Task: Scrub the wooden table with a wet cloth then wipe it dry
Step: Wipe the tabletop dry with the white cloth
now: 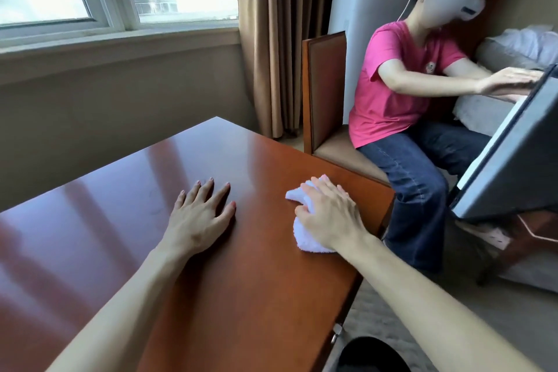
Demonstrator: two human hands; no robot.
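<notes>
A glossy reddish-brown wooden table (126,214) fills the lower left of the head view. A white cloth (305,238) lies bunched near the table's right edge. My right hand (330,216) presses down on the cloth, its thumb curled round the cloth's left side. My left hand (200,216) rests flat on the bare tabletop to the left of the cloth, fingers spread and straight, holding nothing.
A person in a pink shirt (398,81) sits on a wooden chair (323,87) just beyond the table's right corner. A grey tilted panel (510,160) stands at the right. A dark bin (374,356) sits below the table's right edge. Window and curtain lie behind.
</notes>
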